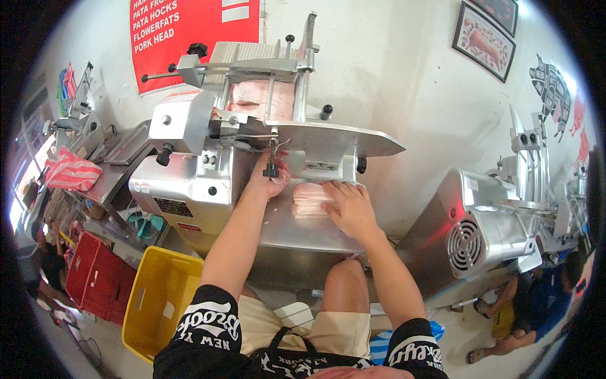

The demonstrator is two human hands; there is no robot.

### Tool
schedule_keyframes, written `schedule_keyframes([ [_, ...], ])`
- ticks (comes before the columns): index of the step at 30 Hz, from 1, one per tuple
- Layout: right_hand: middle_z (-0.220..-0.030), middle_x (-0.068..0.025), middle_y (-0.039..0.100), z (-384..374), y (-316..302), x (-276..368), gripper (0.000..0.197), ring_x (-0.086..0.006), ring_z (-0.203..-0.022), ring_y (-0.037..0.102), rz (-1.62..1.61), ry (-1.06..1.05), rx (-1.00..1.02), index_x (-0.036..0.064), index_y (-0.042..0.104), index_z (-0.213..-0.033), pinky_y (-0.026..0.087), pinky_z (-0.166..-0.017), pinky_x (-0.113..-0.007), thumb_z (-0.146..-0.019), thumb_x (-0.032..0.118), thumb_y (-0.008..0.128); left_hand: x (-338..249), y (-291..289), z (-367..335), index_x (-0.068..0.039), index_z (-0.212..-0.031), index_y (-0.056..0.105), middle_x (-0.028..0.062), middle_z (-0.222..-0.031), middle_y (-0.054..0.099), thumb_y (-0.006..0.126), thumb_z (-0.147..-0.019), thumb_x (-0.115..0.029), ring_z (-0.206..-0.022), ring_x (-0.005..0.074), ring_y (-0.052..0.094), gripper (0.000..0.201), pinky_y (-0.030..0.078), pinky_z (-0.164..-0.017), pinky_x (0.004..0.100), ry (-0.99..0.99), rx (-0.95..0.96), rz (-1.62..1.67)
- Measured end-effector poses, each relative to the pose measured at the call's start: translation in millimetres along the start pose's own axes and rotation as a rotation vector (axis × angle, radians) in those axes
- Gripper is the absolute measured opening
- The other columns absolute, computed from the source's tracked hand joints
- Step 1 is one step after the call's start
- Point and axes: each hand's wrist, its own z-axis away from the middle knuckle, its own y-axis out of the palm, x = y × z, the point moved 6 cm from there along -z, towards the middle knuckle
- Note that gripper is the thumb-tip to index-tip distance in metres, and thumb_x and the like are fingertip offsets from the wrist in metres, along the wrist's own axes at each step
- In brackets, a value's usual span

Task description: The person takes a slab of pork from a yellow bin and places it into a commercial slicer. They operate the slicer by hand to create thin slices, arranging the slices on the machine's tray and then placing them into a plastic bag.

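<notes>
A metal meat slicer stands in front of me, with a pale pink block of meat in its carriage. My left hand reaches in under the slicer's flat metal plate, beside a black knob. Its fingertips are partly hidden there, so I cannot tell what they hold. On the slicer's steel base lies a neat stack of thin pale pink meat slices. My right hand rests on the right side of this stack, fingers stretched out and thumb laid over the slices.
A yellow crate and a red crate are at the lower left. Another slicer stands to the right, and a further one at the far left near a striped bag. At the lower right sits another person.
</notes>
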Motion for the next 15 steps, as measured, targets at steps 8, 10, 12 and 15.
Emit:
schedule_keyframes([
  [8, -0.125, -0.0175, 0.066, -18, -14, -22, 0.049, -0.0332, -0.115, 0.063, -0.689, 0.191, -0.301, 0.0077, 0.056, -0.137, 0.047, -0.099, -0.045, -0.095, 0.031, 0.067, 39, 70, 74, -0.013, -0.117, 0.065, -0.0025, -0.105, 0.066, 0.068, -0.093, -0.020, -0.101, 0.0089, 0.059, 0.025, 0.047, -0.071, 0.0271, 0.269, 0.224, -0.908],
  [10, -0.118, -0.0184, 0.069, -25, -20, -15, 0.045, -0.0324, -0.109, 0.066, -0.949, 0.254, -0.257, 0.0063, 0.060, -0.133, 0.050, -0.095, -0.044, -0.095, 0.030, 0.068, 64, 98, 94, -0.015, -0.121, 0.065, -0.0030, -0.110, 0.066, 0.069, -0.092, -0.022, -0.102, 0.0097, 0.059, 0.029, 0.048, -0.075, 0.0294, 0.163, 0.386, -1.093],
  [12, -0.106, -0.0165, 0.071, -17, -12, -39, 0.036, -0.0342, -0.099, 0.067, -0.712, 0.318, -0.227, 0.0062, 0.065, -0.124, 0.051, -0.090, -0.045, -0.093, 0.024, 0.068, 66, 110, 96, -0.013, -0.116, 0.072, -0.0003, -0.105, 0.071, 0.073, -0.089, -0.025, -0.097, 0.0126, 0.064, 0.029, 0.049, -0.075, 0.0298, 0.247, 0.330, -1.326],
  [15, -0.108, -0.0145, 0.069, -7, -9, -54, 0.032, -0.0352, -0.104, 0.064, -0.130, 0.374, -0.134, 0.0073, 0.068, -0.119, 0.050, -0.092, -0.046, -0.089, 0.020, 0.068, 18, 69, 80, -0.010, -0.105, 0.079, 0.0056, -0.096, 0.075, 0.077, -0.085, -0.026, -0.084, 0.0154, 0.067, 0.026, 0.051, -0.072, 0.0311, 0.467, 0.227, -1.840],
])
